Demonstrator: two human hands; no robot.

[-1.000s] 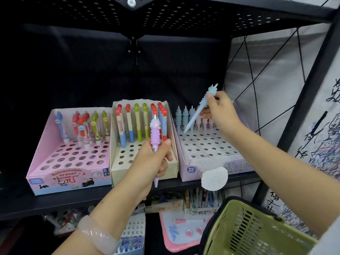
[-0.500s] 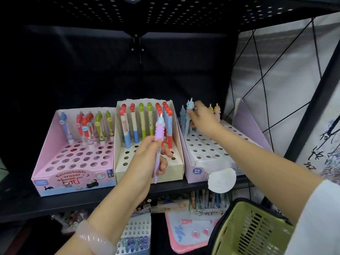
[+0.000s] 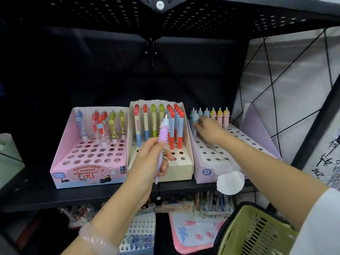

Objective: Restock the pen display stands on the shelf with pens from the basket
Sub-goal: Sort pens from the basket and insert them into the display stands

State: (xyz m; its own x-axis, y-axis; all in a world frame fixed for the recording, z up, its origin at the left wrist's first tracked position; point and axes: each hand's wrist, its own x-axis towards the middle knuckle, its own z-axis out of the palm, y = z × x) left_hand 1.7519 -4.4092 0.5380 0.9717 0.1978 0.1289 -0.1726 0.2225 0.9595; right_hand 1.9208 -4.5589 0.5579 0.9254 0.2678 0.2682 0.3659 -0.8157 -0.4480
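R grip (image 3: 206,128) pinches blue pen (image 3: 194,119), seating it in lilac stand (image 3: 211,162); L grip (image 3: 152,159) holds purple pen (image 3: 162,138) upright, queued next.

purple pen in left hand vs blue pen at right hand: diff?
Colour: the purple pen is lilac; the blue pen is pale blue.
Place: the purple pen is held in the air before the cream stand; the blue pen stands in the lilac stand, back row.
Hold: the left hand wraps the purple pen's barrel; the right hand has its fingers on the blue pen.
Shared: both upright, ribbed bodies.
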